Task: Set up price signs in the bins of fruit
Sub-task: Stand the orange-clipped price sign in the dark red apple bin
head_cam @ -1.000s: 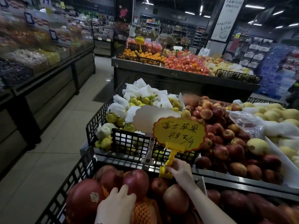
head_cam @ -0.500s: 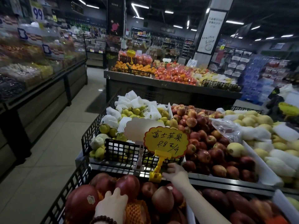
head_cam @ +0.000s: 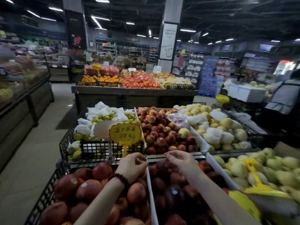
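Note:
A yellow price sign (head_cam: 125,133) with handwritten characters stands upright on its yellow stem at the back rim of the near-left bin of large red apples (head_cam: 88,190). My left hand (head_cam: 133,164), with a bead bracelet on the wrist, is curled right in front of the sign's foot, which it hides. My right hand (head_cam: 180,159) hovers with pinched fingers over the bin of dark red fruit (head_cam: 172,192), away from the sign. Nothing shows in either hand. Another yellow sign (head_cam: 253,174) lies flat on the green pears (head_cam: 276,166) at the right.
A blank white sign (head_cam: 103,129) stands behind the yellow one, in the black crate (head_cam: 90,149) of wrapped green fruit. A white divider (head_cam: 151,192) separates the near bins. A person (head_cam: 285,98) stands at the right. An aisle floor (head_cam: 32,159) runs along the left.
My right hand has let go of the yellow sign's clip and drawn back to the right. My left hand has lifted off the apples toward the sign's foot. The view has swung right.

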The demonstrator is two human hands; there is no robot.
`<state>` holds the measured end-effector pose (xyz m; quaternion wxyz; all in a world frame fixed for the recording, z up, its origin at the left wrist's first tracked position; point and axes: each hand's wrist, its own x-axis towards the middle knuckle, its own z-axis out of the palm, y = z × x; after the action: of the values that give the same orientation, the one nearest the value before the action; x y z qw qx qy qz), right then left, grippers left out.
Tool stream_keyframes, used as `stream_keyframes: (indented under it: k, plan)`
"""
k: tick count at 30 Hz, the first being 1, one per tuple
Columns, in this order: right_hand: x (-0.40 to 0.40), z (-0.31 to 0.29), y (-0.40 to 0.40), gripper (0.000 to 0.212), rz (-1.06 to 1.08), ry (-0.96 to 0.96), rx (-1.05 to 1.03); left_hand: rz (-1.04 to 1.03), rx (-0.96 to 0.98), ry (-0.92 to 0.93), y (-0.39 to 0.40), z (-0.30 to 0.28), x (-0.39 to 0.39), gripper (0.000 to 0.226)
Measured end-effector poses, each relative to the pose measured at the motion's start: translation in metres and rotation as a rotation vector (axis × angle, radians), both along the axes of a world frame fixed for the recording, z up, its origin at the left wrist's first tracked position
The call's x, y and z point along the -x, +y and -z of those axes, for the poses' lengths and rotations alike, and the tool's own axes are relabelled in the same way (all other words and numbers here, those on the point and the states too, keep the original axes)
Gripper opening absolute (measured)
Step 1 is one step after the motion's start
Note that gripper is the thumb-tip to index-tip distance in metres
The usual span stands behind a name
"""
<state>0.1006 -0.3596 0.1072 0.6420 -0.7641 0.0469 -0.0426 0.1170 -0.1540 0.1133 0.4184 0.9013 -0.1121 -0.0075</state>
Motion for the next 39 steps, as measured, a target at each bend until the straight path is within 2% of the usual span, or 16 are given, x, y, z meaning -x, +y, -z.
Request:
stream_keyframes:
  k: [3,6,11,15,21,26,32,35,38,39]
  plan:
    - [0.043,-0.016,-0.041,0.010,0.049,-0.021,0.015,0.054,0.038,-0.050,-0.041,-0.014,0.018,0.013]
    - [0.073,-0.024,-0.093,0.011,0.092,0.003,0.011,0.092,0.129,-0.009,-0.088,-0.017,0.037,0.011]
    - [0.109,-0.027,-0.190,0.013,0.174,-0.002,-0.053,0.234,0.094,0.005,-0.183,0.002,0.062,0.005]
    - [0.126,-0.013,-0.260,0.019,0.171,0.036,-0.063,0.260,-0.017,0.087,-0.263,0.029,0.074,0.020]
    - [0.134,0.006,-0.330,0.015,0.090,0.127,-0.097,0.210,-0.173,0.174,-0.363,0.081,0.099,0.046]
    - [0.134,0.012,-0.358,0.015,0.054,0.186,-0.132,0.142,-0.337,0.361,-0.413,0.128,0.118,0.087]
    - [0.132,0.027,-0.374,0.015,0.036,0.239,-0.155,-0.024,-0.400,0.519,-0.447,0.155,0.127,0.112]
    - [0.134,0.033,-0.377,0.018,0.049,0.264,-0.203,-0.063,-0.409,0.551,-0.456,0.164,0.123,0.106]
    - [0.133,0.036,-0.380,0.018,0.044,0.286,-0.229,-0.070,-0.480,0.425,-0.453,0.160,0.118,0.073]
    - [0.132,0.036,-0.381,0.017,0.050,0.294,-0.236,-0.067,-0.497,0.382,-0.449,0.160,0.116,0.069]
